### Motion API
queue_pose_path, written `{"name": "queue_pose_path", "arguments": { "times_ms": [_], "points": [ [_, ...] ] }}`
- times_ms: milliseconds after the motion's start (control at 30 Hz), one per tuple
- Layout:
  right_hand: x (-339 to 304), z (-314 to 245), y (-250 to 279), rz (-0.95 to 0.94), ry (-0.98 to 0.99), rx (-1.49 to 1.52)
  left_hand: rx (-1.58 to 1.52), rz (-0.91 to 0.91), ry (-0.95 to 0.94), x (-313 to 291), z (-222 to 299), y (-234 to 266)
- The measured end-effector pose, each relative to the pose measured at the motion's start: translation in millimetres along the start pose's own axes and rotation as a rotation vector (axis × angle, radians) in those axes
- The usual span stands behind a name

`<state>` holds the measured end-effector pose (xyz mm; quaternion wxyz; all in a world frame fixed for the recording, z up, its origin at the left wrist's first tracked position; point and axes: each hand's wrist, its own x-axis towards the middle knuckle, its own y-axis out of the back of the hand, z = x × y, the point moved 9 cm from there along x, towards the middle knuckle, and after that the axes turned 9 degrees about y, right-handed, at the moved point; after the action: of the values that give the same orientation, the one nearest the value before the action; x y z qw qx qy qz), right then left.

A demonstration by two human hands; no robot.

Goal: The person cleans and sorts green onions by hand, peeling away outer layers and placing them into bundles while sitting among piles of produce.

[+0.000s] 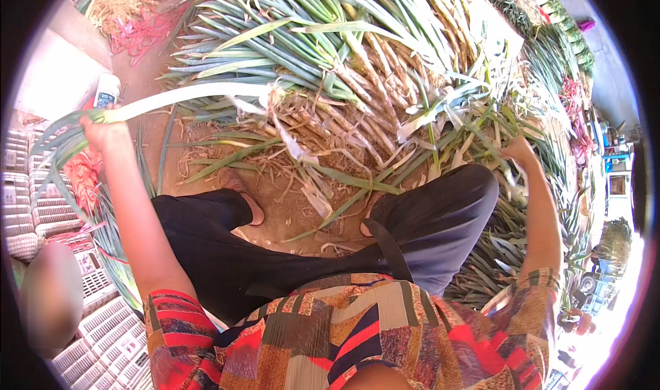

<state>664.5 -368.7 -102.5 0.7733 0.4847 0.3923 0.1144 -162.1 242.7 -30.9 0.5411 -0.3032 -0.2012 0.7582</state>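
Observation:
At the left, my left hand (pixel 104 130) is closed around a long green onion (pixel 185 95) where its leaves meet the stem. The bare white stem arches right to its root end over the pile, and its green leaves droop past my wrist. Stretched out to the right, my right hand (pixel 520 152) is closed among loose onion leaves (pixel 474 137), with a pale strip hanging by it; its fingers are partly hidden. In front of me lies a big heap of green onions (pixel 275 49), with soil-brown stems and dry roots (pixel 330 132) towards me.
White plastic crates (pixel 113 328) stand at the left, near a white tub (pixel 107 89) and red plastic (pixel 84 177). Peeled leaves litter the brown floor (pixel 289 218) between my feet. More green onions (pixel 491 245) lie beside my right leg. A blurred shape (pixel 51 300) is at the lower left.

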Motion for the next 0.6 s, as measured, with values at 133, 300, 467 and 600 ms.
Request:
{"name": "queue_pose_path", "arguments": {
  "times_ms": [133, 300, 467, 600],
  "points": [
    [-43, -244, 92, 0.346, 0.412, 0.378, 0.011, -0.159, 0.086, -7, -22, -21],
    [-72, -426, 34, -0.072, 0.797, 0.709, -0.211, -0.228, 0.431, 24, -63, -8],
    [-138, -515, 97, -0.079, 0.979, 2.035, -0.155, -0.101, 0.503, -20, -97, -21],
    [-182, -569, 107, -0.748, 1.000, 2.174, -0.090, -0.146, 0.514, -59, -112, -41]
  ]
}}
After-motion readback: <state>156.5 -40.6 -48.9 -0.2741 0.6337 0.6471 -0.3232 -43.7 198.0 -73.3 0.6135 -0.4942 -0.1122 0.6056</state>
